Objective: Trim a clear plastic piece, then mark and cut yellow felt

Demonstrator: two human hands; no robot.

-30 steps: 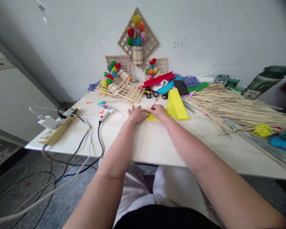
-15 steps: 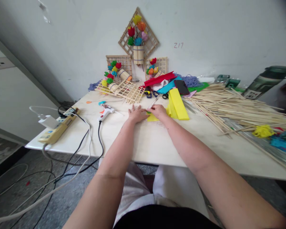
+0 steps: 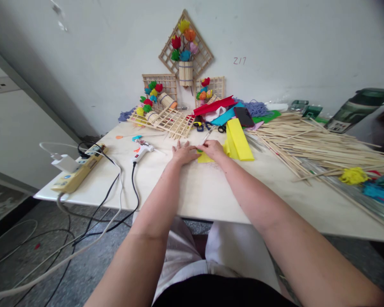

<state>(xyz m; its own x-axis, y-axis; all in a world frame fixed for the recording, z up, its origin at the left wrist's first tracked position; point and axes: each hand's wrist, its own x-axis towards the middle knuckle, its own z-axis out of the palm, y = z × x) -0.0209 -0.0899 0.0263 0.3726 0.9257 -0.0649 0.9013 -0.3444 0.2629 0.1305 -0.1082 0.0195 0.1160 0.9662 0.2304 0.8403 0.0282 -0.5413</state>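
Note:
My left hand [image 3: 183, 153] lies flat on the table, fingers spread, its thumb side against a small sheet of yellow paper [image 3: 205, 159]. Just to its right, my right hand [image 3: 213, 149] has its fingers closed around a slim pale pen [image 3: 208, 135], the upper end of which sticks up past the knuckles. The pen's tip is hidden by the fingers. A bit of green [image 3: 199, 150] shows between both hands on the yellow sheet; its kind is too small to make out. Beside my right hand is a larger folded piece of yellow paper [image 3: 240, 140].
A glue gun [image 3: 143, 152] with a black cord and a power strip [image 3: 80, 168] are at left. Stick lattices with paper flowers [image 3: 166, 121] stand behind. Scissors [image 3: 199, 126], coloured paper [image 3: 217, 106], a phone [image 3: 243, 117], wooden sticks [image 3: 320, 140] and a bottle [image 3: 358, 111] lie beyond and right.
The pen in my right hand has tilted and shifted slightly. My left hand and the yellow paper stay where they were.

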